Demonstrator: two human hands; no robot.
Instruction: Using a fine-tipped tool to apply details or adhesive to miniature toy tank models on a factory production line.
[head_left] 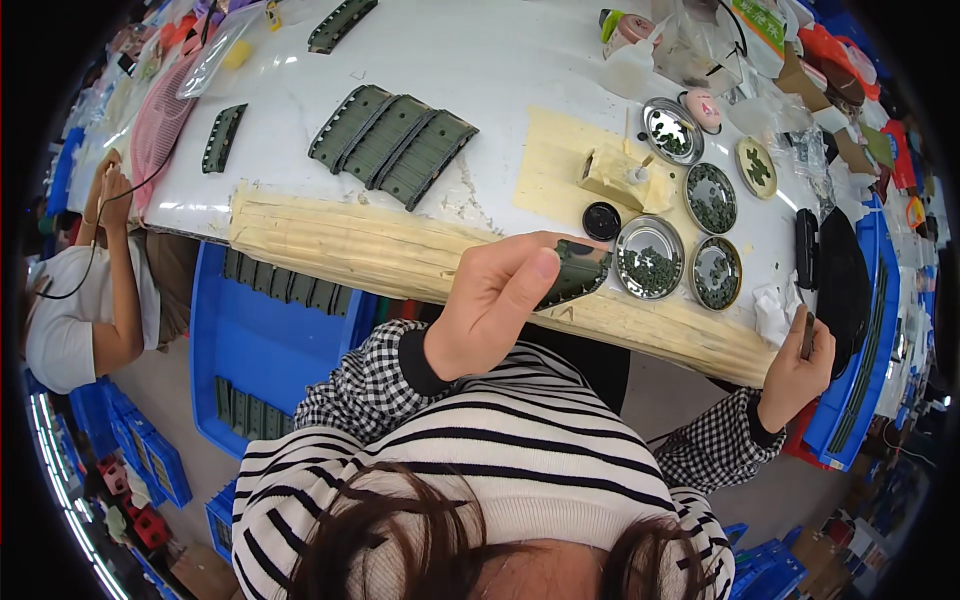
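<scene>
My left hand [492, 305] pinches a small curved green plastic part [580, 273] with a brownish patch and a studded edge, held above the table's padded front edge. Its thumb and fingers close on the left end of the part. Off to the right, my right hand [797, 372] grips slim metal tweezers [808, 335], their thin end pointing up beside a crumpled white tissue [774, 315]. Between the hands, round metal tins hold small dark green bits; the closest is a tin [650, 224] just right of the green part. A black round lid [601, 221] lies behind that part.
Rows of joined green parts [392, 140] lie on the white table, with single ones [223, 138] nearby. A cream block [620, 178] stands on yellow paper. Black objects [845, 270] sit at the right edge. Below left is a blue crate [275, 345]; another person [90, 310] works at left.
</scene>
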